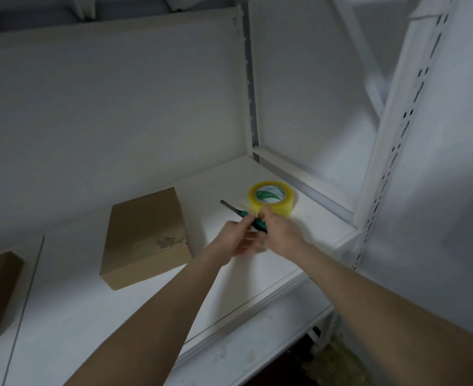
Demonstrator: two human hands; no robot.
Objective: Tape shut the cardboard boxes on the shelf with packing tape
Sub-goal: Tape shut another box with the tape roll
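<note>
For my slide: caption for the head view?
With scissors in the left hand, the right hand touches the tape roll on the shelf.

I'm watching my left grip (236,232) holding green-handled scissors (240,214) just left of the tape roll (271,200). My right grip (281,228) is pinching the roll's near edge, and a cardboard box (146,238) is lying farther left.

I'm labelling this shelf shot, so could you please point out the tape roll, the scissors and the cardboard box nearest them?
tape roll (282,208): head view, yellow outer wall.
scissors (231,208): head view, metal blade.
cardboard box (146,235): head view, top face.
</note>
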